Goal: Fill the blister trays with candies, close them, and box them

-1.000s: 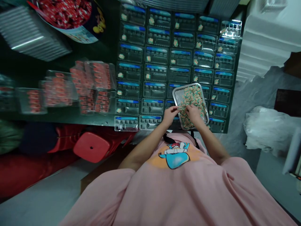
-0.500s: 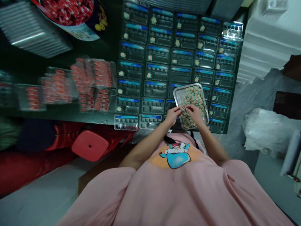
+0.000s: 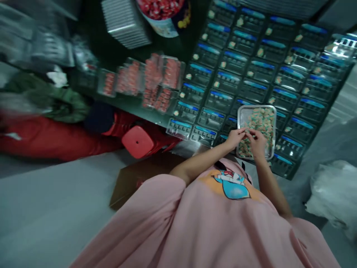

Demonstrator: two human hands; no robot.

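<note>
A metal tray [image 3: 275, 128] full of small beige-and-green pieces [image 3: 262, 118] rests at the front of the dark green table, over some clear plastic trays. Above its pieces, my left hand [image 3: 235, 139] comes in from the left with its fingertips pinched. My right hand [image 3: 258, 144] is over the middle of the tray, fingers also pinched, nearly touching the left fingertips. Whatever is between them is too small and blurred to make out. Around lie rows of clear compartment trays [image 3: 253, 86], most with a blue strip-shaped item along the top and many with one beige-and-green piece.
Left of the rows sit clear packs of red pieces [image 3: 171, 72]. Behind them stand a stack of clear trays [image 3: 125, 24] and a tub of red-wrapped items [image 3: 167, 29]. A red stool [image 3: 137, 142] and a cardboard box [image 3: 119, 190] are below the table edge; a white plastic bag [image 3: 333, 193] lies right.
The view has swung, so the table appears tilted and shifted to the right, and more shows on the left. Both hands stay pinched together over the metal tray.
</note>
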